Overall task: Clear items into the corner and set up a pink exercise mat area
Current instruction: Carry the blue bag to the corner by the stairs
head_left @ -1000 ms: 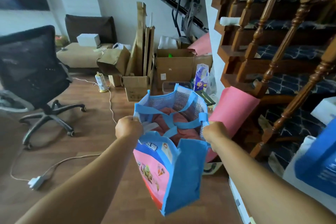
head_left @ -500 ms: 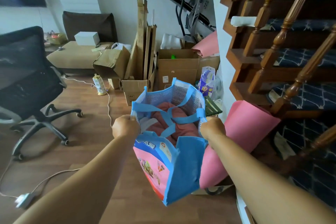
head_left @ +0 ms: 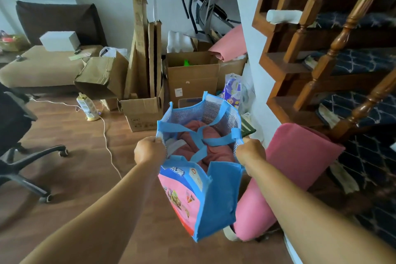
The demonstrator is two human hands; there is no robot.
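1. Near the stair foot, over the wood floor (head_left: 75, 167): blue-and-pink tote bag (head_left: 214, 195) hangs b/w both hands, mouth pulled open, pink cloth (head_left: 214, 148) bunched inside.
2. Left grip (head_left: 150, 150) has fingers curled round the bag's left rim. Right grip (head_left: 250, 151) does the same on the right rim. Hold looks unchanged vs 1 s ago.
3. Change: view has closed in on the cardboard boxes (head_left: 192, 79) in the corner, so they sit bigger and nearer the bag. Office chair (head_left: 12, 130) has slid to the left edge, and the plug block seen earlier on the floor is out of frame.
4. Pink exercise mat (head_left: 295, 165), rolled or folded over, leans at the staircase (head_left: 321, 49) just right of the bag. A 2nd pink mat (head_left: 229, 43) lies atop the corner pile.
5. Meaning, prob.: bag is en route to the corner, not yet set down. Clearing step is underway; mat setup not begun.
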